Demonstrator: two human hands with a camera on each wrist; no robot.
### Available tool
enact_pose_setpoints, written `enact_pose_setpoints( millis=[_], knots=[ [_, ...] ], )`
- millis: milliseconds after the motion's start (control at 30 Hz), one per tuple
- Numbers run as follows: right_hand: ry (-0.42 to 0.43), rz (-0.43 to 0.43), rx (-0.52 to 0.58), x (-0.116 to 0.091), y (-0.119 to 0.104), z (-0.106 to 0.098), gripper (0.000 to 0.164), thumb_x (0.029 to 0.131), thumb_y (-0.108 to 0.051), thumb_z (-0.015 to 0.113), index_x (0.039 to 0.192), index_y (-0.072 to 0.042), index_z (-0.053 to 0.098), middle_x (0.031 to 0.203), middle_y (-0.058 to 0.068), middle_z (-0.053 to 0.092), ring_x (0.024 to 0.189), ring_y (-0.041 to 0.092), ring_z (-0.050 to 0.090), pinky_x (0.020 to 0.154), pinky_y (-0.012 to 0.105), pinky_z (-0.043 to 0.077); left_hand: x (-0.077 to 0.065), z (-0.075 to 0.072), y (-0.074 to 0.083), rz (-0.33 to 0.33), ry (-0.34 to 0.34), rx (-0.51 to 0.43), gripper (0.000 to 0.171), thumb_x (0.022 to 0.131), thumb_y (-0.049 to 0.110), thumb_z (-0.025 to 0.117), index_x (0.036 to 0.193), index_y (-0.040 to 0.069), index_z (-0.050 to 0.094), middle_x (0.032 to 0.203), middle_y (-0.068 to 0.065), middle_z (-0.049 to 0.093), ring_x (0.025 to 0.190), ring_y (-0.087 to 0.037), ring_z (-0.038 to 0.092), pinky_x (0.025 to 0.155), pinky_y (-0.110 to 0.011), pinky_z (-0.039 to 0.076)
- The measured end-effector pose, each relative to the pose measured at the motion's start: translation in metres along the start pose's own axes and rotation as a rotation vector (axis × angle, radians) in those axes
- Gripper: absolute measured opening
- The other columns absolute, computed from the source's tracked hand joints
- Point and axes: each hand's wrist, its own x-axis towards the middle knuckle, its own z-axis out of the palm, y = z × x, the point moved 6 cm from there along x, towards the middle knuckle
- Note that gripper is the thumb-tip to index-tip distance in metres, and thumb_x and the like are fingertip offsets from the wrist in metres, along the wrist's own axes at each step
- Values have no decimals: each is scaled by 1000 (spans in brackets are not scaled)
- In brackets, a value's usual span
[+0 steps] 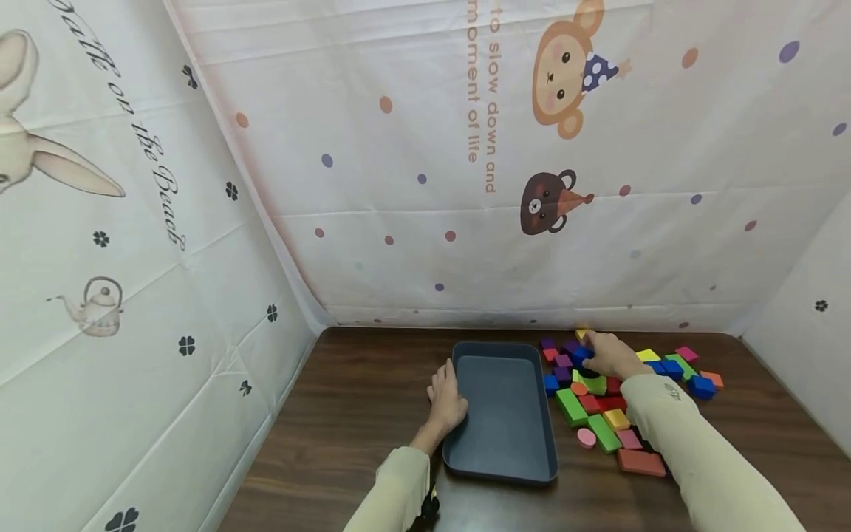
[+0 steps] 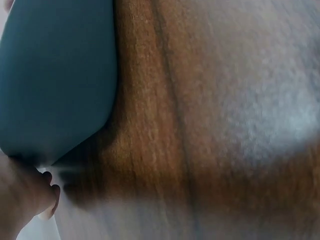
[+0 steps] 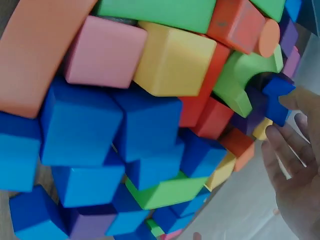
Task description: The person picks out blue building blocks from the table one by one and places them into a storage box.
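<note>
A dark grey rectangular tray [image 1: 503, 421] lies on the table, its outer side wall [image 2: 60, 75] large in the left wrist view. My left hand [image 1: 445, 403] rests against the tray's left rim with loosely bent fingers; only part of this hand [image 2: 22, 197] shows in the left wrist view. Over the far side of a pile of coloured blocks, my right hand [image 1: 610, 356] pinches a small blue block [image 3: 276, 100] by its edge. The other fingers of that hand [image 3: 300, 165] are spread away from the block, and the index finger is partly hidden.
Right of the tray lie green blocks [image 1: 572, 407], red, yellow and purple ones, a pink disc [image 1: 586, 438] and an orange-red slab [image 1: 641, 462]. More blue blocks [image 1: 701, 387] lie farther right. A printed white cloth [image 1: 399, 273] hangs behind the brown table [image 1: 359, 414].
</note>
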Motion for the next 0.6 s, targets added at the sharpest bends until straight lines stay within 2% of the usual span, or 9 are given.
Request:
enact_pose_setpoints(
  millis=[100,200,333,433,533,600],
  knots=[
    [11,-22,2,0,-4,-6,50,88,-12,73,126,15,56,121,36,62,109,49,62,93,59,52,-2,0,-1,0,10,9,79,79,-14,52,154,-11,30,150,-30,43,134,-44,41,97,-57,33],
    [6,-36,3,3,-9,-11,52,88,-14,73,125,19,58,121,37,62,109,49,63,94,59,52,-3,-1,0,6,27,22,76,79,-12,52,153,-11,33,146,-31,47,129,-44,43,93,-54,33],
    [11,-78,26,7,-22,-17,45,86,-16,75,114,17,64,110,33,68,93,38,68,87,55,56,-5,-2,-1,0,51,33,74,79,-12,52,152,-10,35,142,-30,50,125,-43,45,89,-52,33],
    [35,-124,25,11,-36,-22,39,84,-17,77,106,14,67,98,26,70,80,28,64,78,49,57,-7,-3,0,5,79,39,74,78,-12,53,150,-10,38,139,-31,51,123,-44,46,87,-51,33],
    [67,-173,15,17,-52,-27,37,83,-16,77,104,12,67,95,23,69,78,26,61,75,47,56,-7,-3,1,13,110,55,72,76,-11,53,147,-11,41,136,-31,53,120,-44,48,87,-50,33],
    [83,-207,21,21,-65,-29,38,84,-16,77,108,12,67,99,24,69,81,27,62,77,49,56,-6,-3,2,11,121,56,71,76,-11,53,146,-11,43,135,-30,54,118,-44,48,87,-50,33]
  ],
)
